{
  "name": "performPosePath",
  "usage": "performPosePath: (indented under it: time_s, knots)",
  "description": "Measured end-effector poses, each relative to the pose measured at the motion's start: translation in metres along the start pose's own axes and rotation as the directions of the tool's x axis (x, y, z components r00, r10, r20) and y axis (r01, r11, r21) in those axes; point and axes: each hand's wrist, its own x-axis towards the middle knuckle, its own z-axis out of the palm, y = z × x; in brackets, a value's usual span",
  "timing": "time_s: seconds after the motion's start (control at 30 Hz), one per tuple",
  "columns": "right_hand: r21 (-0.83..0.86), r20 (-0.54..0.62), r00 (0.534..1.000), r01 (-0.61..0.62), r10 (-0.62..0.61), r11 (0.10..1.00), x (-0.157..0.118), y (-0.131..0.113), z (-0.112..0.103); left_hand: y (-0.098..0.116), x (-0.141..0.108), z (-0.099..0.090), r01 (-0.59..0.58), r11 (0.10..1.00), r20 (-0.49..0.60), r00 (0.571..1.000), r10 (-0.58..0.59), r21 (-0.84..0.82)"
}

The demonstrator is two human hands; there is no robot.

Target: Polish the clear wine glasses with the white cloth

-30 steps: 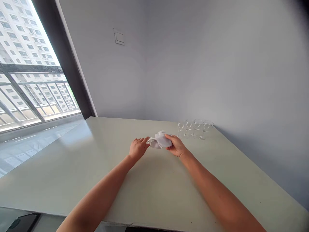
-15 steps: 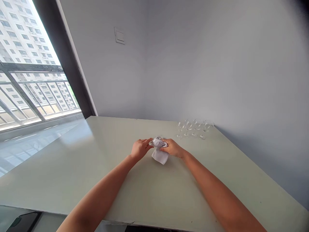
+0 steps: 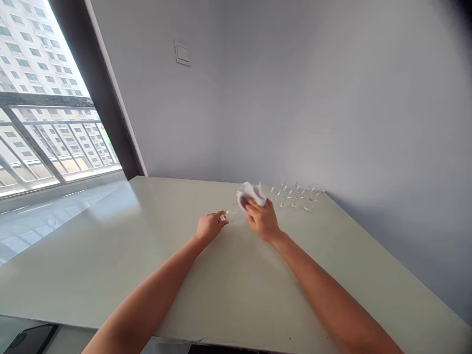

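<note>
My left hand (image 3: 212, 225) is closed on the stem end of a clear wine glass (image 3: 233, 213), which is tilted with its bowl pointing right, toward my other hand. To the right, my right hand (image 3: 262, 216) grips a crumpled white cloth (image 3: 251, 192), bunched up above the fingers. The cloth is beside the glass's rim; whether it touches the rim I cannot tell. Just past the right hand, several clear wine glasses (image 3: 295, 194) stand upright in a group near the table's far right corner.
The pale table (image 3: 147, 275) reaches back to grey walls (image 3: 313, 88). A dark phone-like object (image 3: 31, 339) lies below the table's front left edge. A light switch (image 3: 182, 53) is on the wall, and a window with a railing (image 3: 55, 137) is at left.
My right hand has moved up and a little right, drawing the cloth away from the glass bowl. My left hand has shifted slightly left with the glass, whose bowl now shows bare.
</note>
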Motion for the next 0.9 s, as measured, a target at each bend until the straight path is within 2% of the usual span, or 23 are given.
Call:
performPosePath:
  time_s: [0.07,0.13,0.17,0.23,0.3,0.33,0.37,0.43,0.5,0.53,0.57,0.63,0.7,0.8,0.9]
  knots:
    - [0.062,0.095,0.981,0.162,-0.167,0.985,-0.002,-0.017,0.003,0.002,-0.002,0.003,-0.098,0.99,-0.043,0.994,0.103,0.1]
    - [0.145,0.153,0.964,0.194,-0.216,0.97,-0.003,-0.028,0.004,0.004,-0.004,0.005,-0.239,0.948,-0.091,0.961,0.262,0.209]
    - [0.183,0.161,0.97,0.154,-0.184,0.971,-0.003,-0.03,0.004,0.006,-0.005,0.006,-0.311,0.918,-0.116,0.931,0.346,0.247]
    - [0.279,0.18,0.983,-0.009,-0.044,0.96,0.001,-0.024,0.0,0.008,-0.006,0.006,-0.424,0.862,-0.17,0.861,0.479,0.276]
    - [0.439,0.284,0.951,-0.241,0.121,0.866,0.005,-0.011,-0.004,0.011,-0.008,0.006,-0.49,0.831,-0.21,0.812,0.545,0.263]
    - [0.536,0.367,0.913,-0.364,0.178,0.762,0.007,-0.003,-0.006,0.012,-0.009,0.006,-0.503,0.828,-0.219,0.804,0.553,0.247]
    - [0.63,0.447,0.868,-0.477,0.217,0.613,0.009,0.004,-0.006,0.014,-0.009,0.007,-0.5,0.836,-0.222,0.809,0.544,0.225]
    - [0.759,0.546,0.783,-0.613,0.298,0.219,0.011,0.012,-0.002,0.018,-0.01,0.008,-0.438,0.885,-0.233,0.855,0.464,0.158]
    - [0.812,0.568,0.709,-0.566,0.418,-0.143,0.01,0.008,0.006,0.022,-0.011,0.008,-0.315,0.947,-0.251,0.913,0.322,0.071]
    - [0.823,0.565,0.68,-0.504,0.468,-0.261,0.01,0.002,0.01,0.024,-0.011,0.008,-0.249,0.968,-0.257,0.934,0.247,0.026]
    - [0.831,0.556,0.667,-0.444,0.496,-0.335,0.009,-0.006,0.015,0.025,-0.011,0.007,-0.192,0.981,-0.258,0.949,0.181,-0.015]
    - [0.848,0.521,0.697,-0.356,0.493,-0.393,0.005,-0.025,0.022,0.029,-0.012,0.007,-0.12,0.989,-0.249,0.964,0.096,-0.084]
    - [0.866,0.479,0.75,-0.318,0.456,-0.386,0.0,-0.042,0.026,0.032,-0.014,0.009,-0.099,0.983,-0.247,0.967,0.058,-0.154]
    - [0.877,0.469,0.779,-0.352,0.416,-0.328,-0.01,-0.056,0.031,0.037,-0.018,0.015,-0.139,0.945,-0.315,0.948,0.04,-0.297]
    - [0.876,0.481,0.781,-0.417,0.397,-0.241,-0.015,-0.059,0.036,0.046,-0.025,0.024,-0.233,0.845,-0.394,0.919,0.03,-0.48]
